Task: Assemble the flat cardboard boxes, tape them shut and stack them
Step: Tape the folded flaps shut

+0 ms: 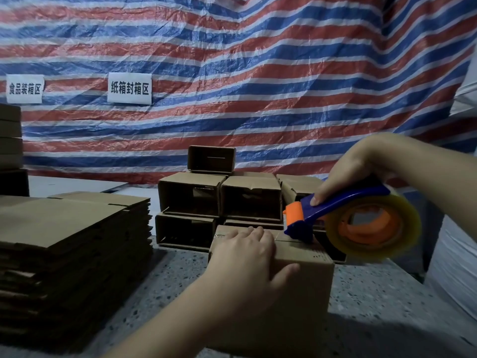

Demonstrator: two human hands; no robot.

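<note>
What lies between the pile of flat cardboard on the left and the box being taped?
In the head view, only bare speckled floor separates the flat cardboard pile from the box.

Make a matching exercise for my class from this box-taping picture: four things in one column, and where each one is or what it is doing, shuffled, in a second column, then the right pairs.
Things
1. left hand
2. tape dispenser
3. flat cardboard pile
4. assembled boxes

Places or states
A. stacked at the back, open sides facing the camera
B. held by the right hand, front end down on the seam
C. pressing on top of the near box
D. lying in a stack at the left

Pairs: 1-C, 2-B, 3-D, 4-A
</note>
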